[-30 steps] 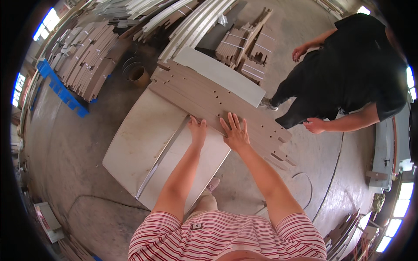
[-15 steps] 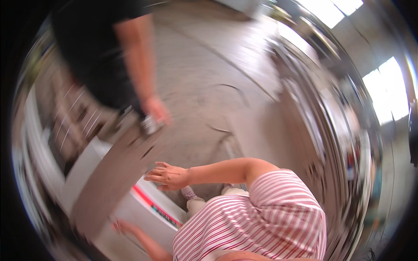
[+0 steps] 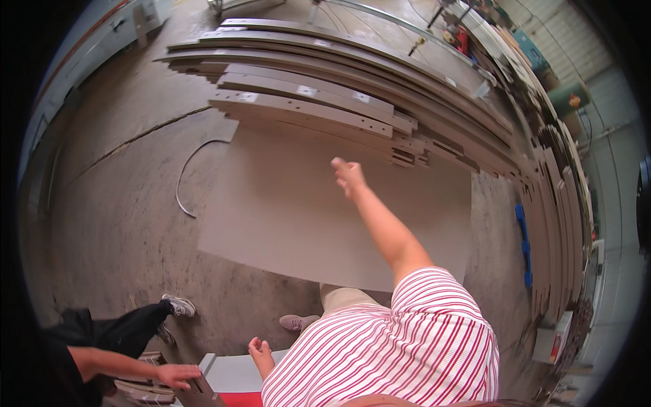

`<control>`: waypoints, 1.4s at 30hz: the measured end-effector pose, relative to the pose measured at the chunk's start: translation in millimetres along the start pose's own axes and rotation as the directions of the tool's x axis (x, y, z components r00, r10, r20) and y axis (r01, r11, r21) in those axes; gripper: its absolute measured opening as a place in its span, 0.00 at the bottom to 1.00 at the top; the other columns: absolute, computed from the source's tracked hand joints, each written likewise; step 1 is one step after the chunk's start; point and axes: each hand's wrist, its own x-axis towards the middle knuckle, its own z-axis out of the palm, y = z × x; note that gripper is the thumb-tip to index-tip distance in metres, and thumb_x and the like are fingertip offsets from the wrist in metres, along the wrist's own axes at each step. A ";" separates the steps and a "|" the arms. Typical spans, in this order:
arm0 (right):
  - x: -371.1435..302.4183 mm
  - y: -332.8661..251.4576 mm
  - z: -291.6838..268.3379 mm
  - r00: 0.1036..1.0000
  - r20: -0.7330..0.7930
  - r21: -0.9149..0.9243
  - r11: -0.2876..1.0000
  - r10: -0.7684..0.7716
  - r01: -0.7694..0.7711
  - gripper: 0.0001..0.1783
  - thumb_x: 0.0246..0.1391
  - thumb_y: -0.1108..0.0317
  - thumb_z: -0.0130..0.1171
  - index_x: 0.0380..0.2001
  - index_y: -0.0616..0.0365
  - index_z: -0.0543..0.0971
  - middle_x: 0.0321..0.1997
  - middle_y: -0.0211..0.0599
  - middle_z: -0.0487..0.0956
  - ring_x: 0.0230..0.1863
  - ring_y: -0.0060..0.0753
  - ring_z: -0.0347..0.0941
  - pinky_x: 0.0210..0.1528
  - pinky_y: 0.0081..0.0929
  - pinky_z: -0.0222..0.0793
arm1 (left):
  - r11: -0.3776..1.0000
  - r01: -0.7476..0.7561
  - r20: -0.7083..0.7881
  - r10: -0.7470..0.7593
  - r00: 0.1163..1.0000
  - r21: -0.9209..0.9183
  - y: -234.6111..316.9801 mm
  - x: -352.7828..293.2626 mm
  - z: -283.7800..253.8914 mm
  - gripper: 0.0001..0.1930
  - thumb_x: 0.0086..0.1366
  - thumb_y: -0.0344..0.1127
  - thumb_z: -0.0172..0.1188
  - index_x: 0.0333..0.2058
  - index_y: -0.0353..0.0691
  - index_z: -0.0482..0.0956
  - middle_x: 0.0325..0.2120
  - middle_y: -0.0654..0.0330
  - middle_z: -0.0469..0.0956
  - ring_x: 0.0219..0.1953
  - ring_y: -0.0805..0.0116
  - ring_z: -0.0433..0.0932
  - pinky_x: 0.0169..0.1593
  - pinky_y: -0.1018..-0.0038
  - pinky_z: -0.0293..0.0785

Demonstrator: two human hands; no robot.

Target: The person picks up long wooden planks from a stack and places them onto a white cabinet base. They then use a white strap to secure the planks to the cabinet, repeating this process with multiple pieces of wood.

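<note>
My right hand (image 3: 349, 178) is stretched out over a large flat grey-brown sheet (image 3: 291, 224) on the floor. It holds nothing; its fingers are slightly bent and a little blurred, with one finger extended. Just beyond its fingertips is a stack of long grey-brown slotted strips (image 3: 305, 112), with no clear contact between them. My left hand (image 3: 260, 354) hangs low by my side, empty, fingers loosely bent and apart. Below it lies a pale grey panel (image 3: 234, 373) beside a red surface (image 3: 241, 399).
At lower left, a co-worker in black rests a hand (image 3: 180, 375) on a brown piece (image 3: 200, 392). A thin curved strip (image 3: 180, 180) lies left of the sheet. More long pieces (image 3: 556, 224) stand along the right, near a blue object (image 3: 523, 244).
My view has swung right, from the co-worker and white boxes to the stacked strips. My right hand has moved from above the boxes to over the sheet.
</note>
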 end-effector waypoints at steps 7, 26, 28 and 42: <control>127.0 -72.4 -125.6 0.942 -0.314 0.580 0.810 0.120 0.090 0.50 0.32 0.34 0.72 0.58 0.45 0.67 0.60 0.32 0.65 0.61 0.41 0.56 0.61 0.59 0.48 | 0.993 -0.018 0.101 0.006 0.995 0.118 105.9 37.2 41.4 0.17 0.64 0.35 0.54 0.51 0.37 0.69 0.47 0.56 0.67 0.40 0.70 0.71 0.36 0.75 0.72; 106.0 -60.2 -112.6 0.925 -0.330 0.749 0.648 0.186 0.137 0.21 0.37 0.68 0.76 0.37 0.56 0.79 0.38 0.28 0.76 0.35 0.26 0.70 0.33 0.22 0.68 | 0.807 0.243 0.582 0.146 0.800 -0.538 456.0 231.7 351.8 0.38 0.61 0.54 0.61 0.59 0.32 0.57 0.58 0.47 0.61 0.58 0.54 0.64 0.61 0.63 0.63; 88.9 -48.2 -112.3 0.939 -0.307 0.781 0.605 0.158 0.154 0.20 0.40 0.67 0.75 0.37 0.56 0.78 0.36 0.28 0.76 0.33 0.25 0.70 0.30 0.20 0.66 | 0.741 0.263 0.497 0.109 0.861 -0.618 490.2 238.0 383.7 0.38 0.58 0.56 0.64 0.56 0.33 0.63 0.54 0.49 0.67 0.56 0.58 0.67 0.61 0.62 0.63; -86.7 -1.1 -225.0 0.976 0.016 0.539 0.820 0.219 -0.193 0.23 0.48 0.55 0.68 0.44 0.55 0.75 0.43 0.33 0.78 0.42 0.32 0.74 0.46 0.29 0.73 | 0.576 0.426 0.602 0.150 0.784 -0.698 376.5 96.2 284.6 0.19 0.59 0.39 0.66 0.49 0.48 0.74 0.42 0.71 0.78 0.47 0.76 0.73 0.54 0.72 0.68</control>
